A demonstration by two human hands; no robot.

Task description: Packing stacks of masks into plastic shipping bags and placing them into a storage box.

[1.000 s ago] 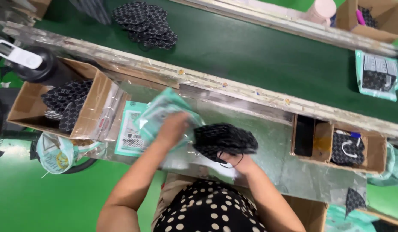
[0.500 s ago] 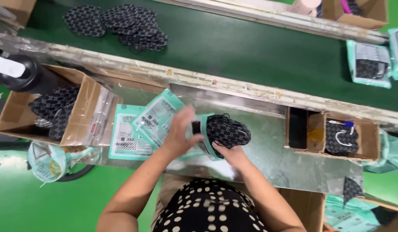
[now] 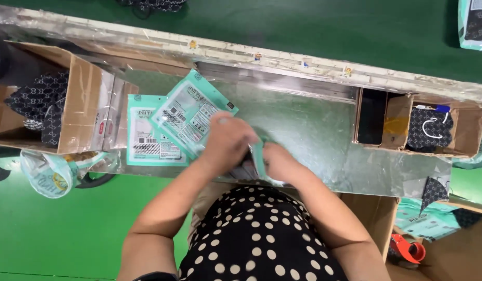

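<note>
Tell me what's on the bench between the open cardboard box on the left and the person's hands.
In the head view, two teal printed pouches lie overlapping on the silver bench, between the cardboard box and the left hand.

This is a factory packing line. A long green belt (image 3: 303, 31) runs past a shiny metal table (image 3: 314, 130). Cardboard boxes (image 3: 69, 104) hold black masks, and teal packets (image 3: 163, 125) lie stacked.

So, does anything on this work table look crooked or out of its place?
Yes. One teal packet lies tilted across the straight one, and a dark patterned mask hangs off the table's right edge.
</note>
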